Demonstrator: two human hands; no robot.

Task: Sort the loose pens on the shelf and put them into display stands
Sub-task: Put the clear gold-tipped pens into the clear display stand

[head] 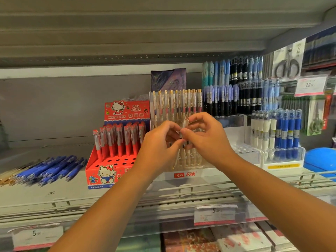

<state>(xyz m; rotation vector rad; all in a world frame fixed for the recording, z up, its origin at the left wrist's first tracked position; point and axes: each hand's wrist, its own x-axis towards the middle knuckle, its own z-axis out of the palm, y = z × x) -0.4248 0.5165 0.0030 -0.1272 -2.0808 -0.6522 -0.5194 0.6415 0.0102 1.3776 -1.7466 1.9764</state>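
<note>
Both hands meet at the centre of the view, arms reaching forward over a shop shelf (45, 195). Left hand (158, 142) and right hand (205, 135) each pinch the same clear pen (185, 123) between curled fingertips. It has gold trim, stands nearly upright, and its tip points down.

The pen is held in the air, just in front of a clear acrylic display stand (190, 174) with a red and white brand label on its base. The back rows of this stand hold matching gold-clipped pens (178, 102), all upright.

To the left stands a red cardboard Hello Kitty display stand (109, 171). Its back rows hold red pens (118, 140); its front holes are open.

Further left, a pile of loose blue pens (52, 169) lies flat on the shelf, with a few pale gold pens (7, 179) at the edge of view.

On the right, another clear stand (283, 157) holds white and blue pens (276, 130). Behind it, a tiered rack (234, 91) carries blue and black pens.

A price tag (214, 214) hangs on the shelf's front rail.
</note>
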